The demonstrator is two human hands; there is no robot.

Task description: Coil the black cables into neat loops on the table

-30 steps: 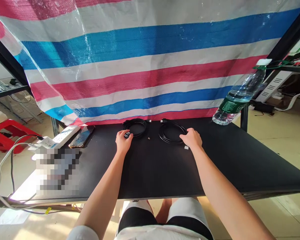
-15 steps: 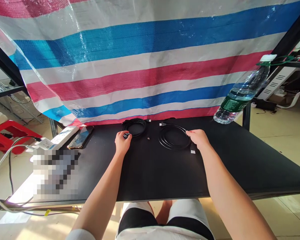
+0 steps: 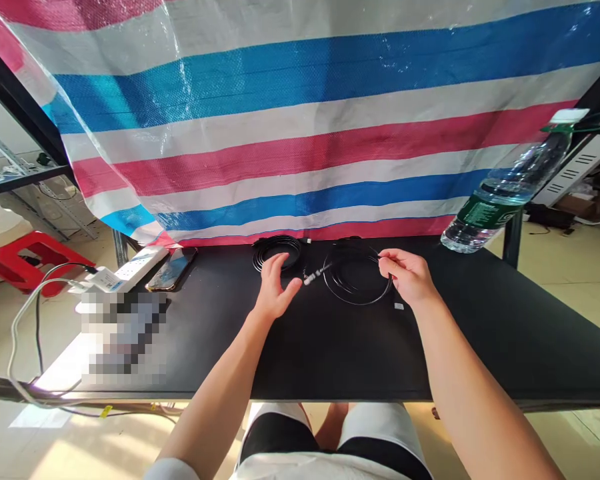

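Note:
Two coiled black cables lie on a black table [image 3: 330, 347] in front of a striped tarp. My right hand [image 3: 409, 277] pinches the right edge of the larger coil [image 3: 356, 285], which is lifted slightly off the table. Its silver plug [image 3: 310, 279] sticks out to the left, close to the fingertips of my left hand [image 3: 275, 290]. My left hand is open, fingers spread, hovering just in front of the smaller coil [image 3: 277, 251], which lies flat near the tarp. A small white tag [image 3: 399, 307] lies on the table under my right wrist.
A phone [image 3: 172, 269] and a white power strip [image 3: 133, 265] with white cords lie at the table's left end. A clear water bottle [image 3: 507, 187] leans at the back right. A red stool [image 3: 27, 260] stands on the floor at the left. A blurred patch covers the table's left front.
My left hand let go of the smaller coil, lifted and opened toward the right. My right hand shifted along the larger coil's right edge and raised it; the plug end now points left.

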